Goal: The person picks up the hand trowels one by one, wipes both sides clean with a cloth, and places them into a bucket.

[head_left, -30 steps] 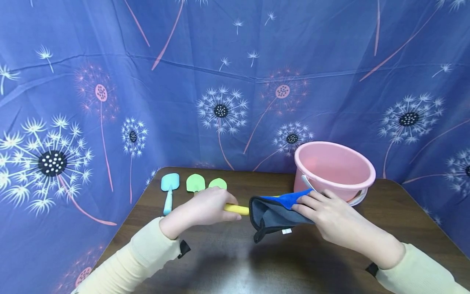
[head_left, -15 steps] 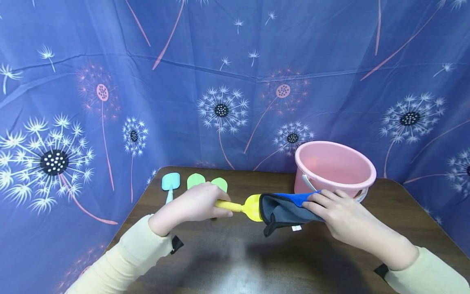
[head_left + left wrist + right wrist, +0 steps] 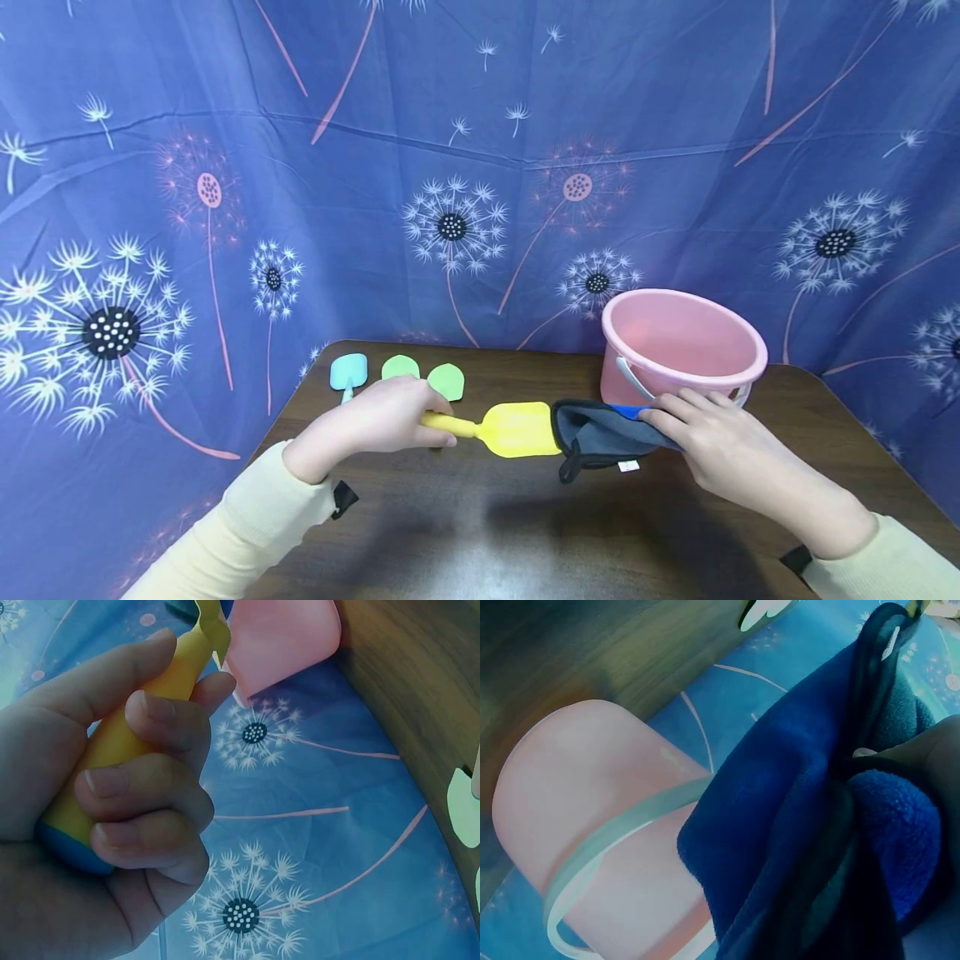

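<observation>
My left hand (image 3: 382, 417) grips the yellow handle of a toy shovel (image 3: 517, 429), fingers curled round it. In the left wrist view the handle (image 3: 124, 746) shows a blue end cap. The broad yellow blade points right, its far end overlapped by the edge of a cloth (image 3: 600, 433). That cloth is grey on one side and blue on the other, with black edging, a hanging loop and a white tag. My right hand (image 3: 712, 437) holds the bunched cloth from its right end; the right wrist view shows its fluffy blue side (image 3: 772, 772). Shovel and cloth are above the table.
A pink bucket (image 3: 615, 375) with a pale handle stands at the back right of the brown wooden table (image 3: 465, 517), just behind my right hand. At the back left lie a light-blue toy shovel (image 3: 348, 369) and two green-bladed tools (image 3: 446, 382), partly behind my left hand.
My left hand has moved left with the shovel, so its blade has slid mostly out of the cloth. My right hand has shifted a little to the right with the cloth.
</observation>
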Tool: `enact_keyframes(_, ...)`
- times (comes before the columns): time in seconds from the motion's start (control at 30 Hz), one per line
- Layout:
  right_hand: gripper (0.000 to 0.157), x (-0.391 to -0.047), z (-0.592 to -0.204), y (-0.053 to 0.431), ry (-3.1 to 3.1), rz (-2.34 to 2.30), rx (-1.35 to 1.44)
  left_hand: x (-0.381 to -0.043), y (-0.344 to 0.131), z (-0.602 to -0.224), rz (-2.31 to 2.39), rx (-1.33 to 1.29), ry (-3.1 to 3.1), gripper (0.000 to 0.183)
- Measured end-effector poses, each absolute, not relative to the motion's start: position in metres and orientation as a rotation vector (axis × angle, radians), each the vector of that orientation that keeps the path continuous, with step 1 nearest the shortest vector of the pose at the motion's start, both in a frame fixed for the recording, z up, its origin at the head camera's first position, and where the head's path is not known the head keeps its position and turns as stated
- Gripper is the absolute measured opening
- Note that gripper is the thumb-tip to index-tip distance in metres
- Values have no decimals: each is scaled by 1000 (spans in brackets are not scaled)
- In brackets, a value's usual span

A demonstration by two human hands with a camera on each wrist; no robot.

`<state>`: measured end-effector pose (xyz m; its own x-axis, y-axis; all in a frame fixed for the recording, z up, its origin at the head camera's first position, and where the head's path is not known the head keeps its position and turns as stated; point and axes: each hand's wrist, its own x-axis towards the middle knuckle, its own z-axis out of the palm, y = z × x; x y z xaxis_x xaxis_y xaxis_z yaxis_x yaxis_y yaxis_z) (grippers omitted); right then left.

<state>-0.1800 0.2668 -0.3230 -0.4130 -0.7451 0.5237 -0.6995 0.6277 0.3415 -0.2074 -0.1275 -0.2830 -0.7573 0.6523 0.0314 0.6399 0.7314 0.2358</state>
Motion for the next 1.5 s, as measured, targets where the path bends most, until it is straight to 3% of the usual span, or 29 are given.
enact_keyframes(0.5,49,-173,-312,263,-2307,-47,848,-208,-134,-274,470,1163,2828,15)
enact_keyframes(0.73,41,-172,-300,250,-2282,68,687,-209,-129,-274,404,1143,2865,19)
enact_keyframes(0.9,43,-175,-293,237,-2293,139,580,-210,-119,-274,378,1143,2888,20)
enact_keyframes(1.27,40,-180,-285,206,-2273,186,595,-209,-90,-277,414,1040,2907,17)
enact_keyframes(1.5,39,-183,-288,189,-2248,189,600,-213,-77,-279,381,1104,2959,22)
